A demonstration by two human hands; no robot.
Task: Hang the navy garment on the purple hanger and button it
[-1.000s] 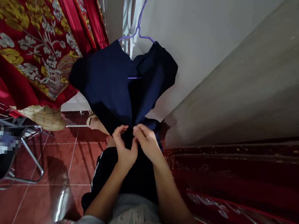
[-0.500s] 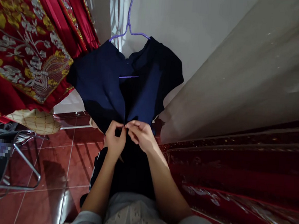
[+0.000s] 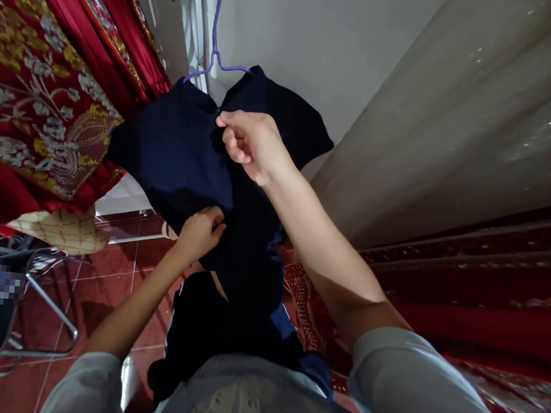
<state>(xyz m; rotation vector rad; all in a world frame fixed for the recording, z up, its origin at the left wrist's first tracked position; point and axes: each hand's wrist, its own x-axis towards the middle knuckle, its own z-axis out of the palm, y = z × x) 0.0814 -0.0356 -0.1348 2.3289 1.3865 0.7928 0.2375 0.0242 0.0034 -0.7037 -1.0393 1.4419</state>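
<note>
A dark blue short-sleeved top [image 3: 174, 146] hangs in front of me on a purple wire hanger [image 3: 215, 40]. At its neckline, my right hand [image 3: 252, 143] is closed in a pinch at the middle of the front. Whether a small pull lies between those fingertips is hidden. Lower down, my left hand [image 3: 202, 231] closes its fingers on the cloth near the front's middle line. The right half of the top lies in deep shadow, and my right forearm covers part of it.
Red garments with gold and silver embroidery [image 3: 48, 97] hang at the left. A pale sheer cloth [image 3: 436, 130] and dark red fabric [image 3: 445, 305] fill the right side. A metal-framed chair [image 3: 48, 315] with things on it stands on the red tiled floor [image 3: 109, 282].
My right hand has moved up from beside the left hand to the neckline, and the front's V-shaped gap has closed. The left hand has shifted slightly left.
</note>
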